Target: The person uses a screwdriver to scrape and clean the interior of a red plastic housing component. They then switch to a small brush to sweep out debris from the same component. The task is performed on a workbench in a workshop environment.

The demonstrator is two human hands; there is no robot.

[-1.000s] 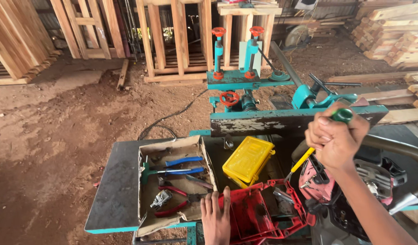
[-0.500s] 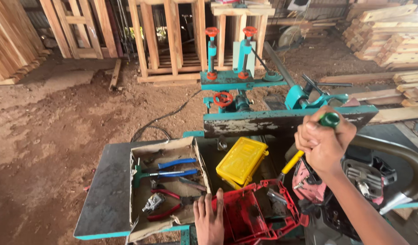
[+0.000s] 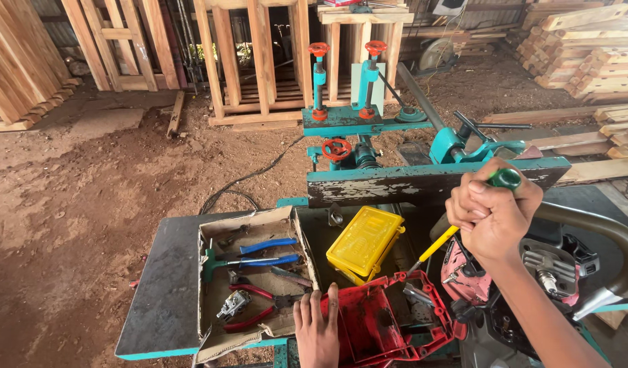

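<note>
From the head view, a dark bench point(image 3: 164, 293) with teal edges is seen, set on a floor of red-brown dirt point(image 3: 89, 184). Wooden frames point(image 3: 232, 61) are stood up at the far side, and planks point(image 3: 579, 41) are stacked far right. A teal machine point(image 3: 368, 123) with red wheels is placed just past the bench.

On the bench, a cardboard tray point(image 3: 256, 221) is filled with blue-handled and red-handled pliers. A yellow box point(image 3: 365, 242) is laid to its right. Nearer, a red plastic cover point(image 3: 389, 320) is seen, and a small engine point(image 3: 552, 266) with grey fins is set at the right.

A screwdriver point(image 3: 440, 243) with a green top and a yellow shaft part is held by the right hand point(image 3: 494, 215). The fingers are wrapped tight round the handle in a fist. The tool is tilted, with its thin metal tip pointed down and left, near the red cover and the engine.

The left hand point(image 3: 317, 327) is laid flat on the near edge of the red cover, with its fingers spread a little.
</note>
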